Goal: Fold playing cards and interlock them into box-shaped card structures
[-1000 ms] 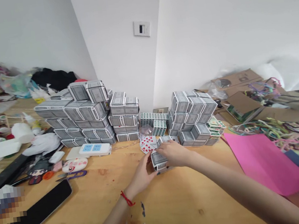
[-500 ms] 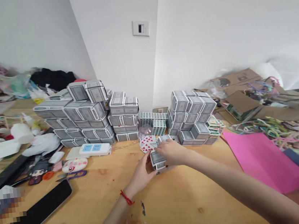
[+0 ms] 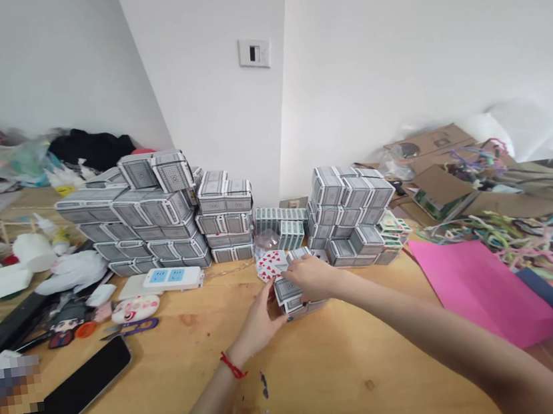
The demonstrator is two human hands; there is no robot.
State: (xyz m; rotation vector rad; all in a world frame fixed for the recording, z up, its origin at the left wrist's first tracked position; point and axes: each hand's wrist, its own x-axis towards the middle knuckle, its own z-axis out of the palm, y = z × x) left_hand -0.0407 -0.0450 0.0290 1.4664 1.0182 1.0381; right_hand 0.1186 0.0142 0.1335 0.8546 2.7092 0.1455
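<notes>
A small block folded from grey-backed playing cards (image 3: 289,291) rests on the wooden table between my hands. My left hand (image 3: 259,320) grips its left side, thumb low at the front and fingers behind. My right hand (image 3: 314,277) reaches over the block from the right, fingers bent down on its top; its palm hides part of the block, and fingertip contact is partly hidden. Just behind lie loose face-up cards with red hearts (image 3: 272,261). A grey-backed card piece (image 3: 296,254) shows beyond my right fingers.
Folded-card stacks stand left (image 3: 156,211), centre (image 3: 228,223) and right (image 3: 351,201) along the wall. Left are a power strip (image 3: 174,277), scissors (image 3: 137,327) and a black phone (image 3: 73,400). Pink paper (image 3: 484,296) and tangled cords (image 3: 527,243) lie right.
The view has shifted slightly. Both hands stay at the card block, with my right hand's fingers slightly moved over its top.
</notes>
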